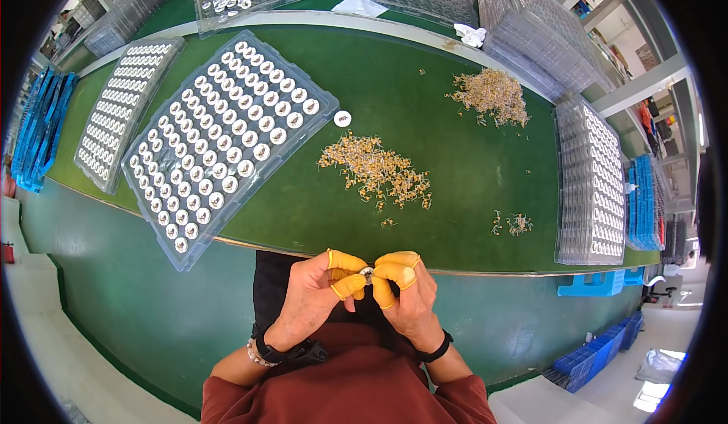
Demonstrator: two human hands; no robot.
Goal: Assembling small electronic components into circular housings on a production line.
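Over the near edge of the table, my left hand (pixel 317 291) and my right hand (pixel 407 291) meet, with yellow finger cots on several fingers. Between their fingertips they pinch a small round silvery-white part (pixel 367 272), mostly covered by the fingers. Beyond them lies a loose pile of tiny wire-like metal pieces with yellow bits (pixel 375 170). To its left, a clear plastic tray (pixel 250 185) holds rows of round white parts with dark centres. A single round white part (pixel 343 118) rests on the green table beside the tray's right corner.
A second filled tray (pixel 114 185) stands farther left. Another pile of tiny pieces (pixel 491 97) is at the back right, with a small cluster (pixel 519 224) nearer. Stacked filled trays (pixel 590 197) rise at the right end. Clear trays (pixel 523 34) are stacked behind, near a white crumpled cloth (pixel 471 35).
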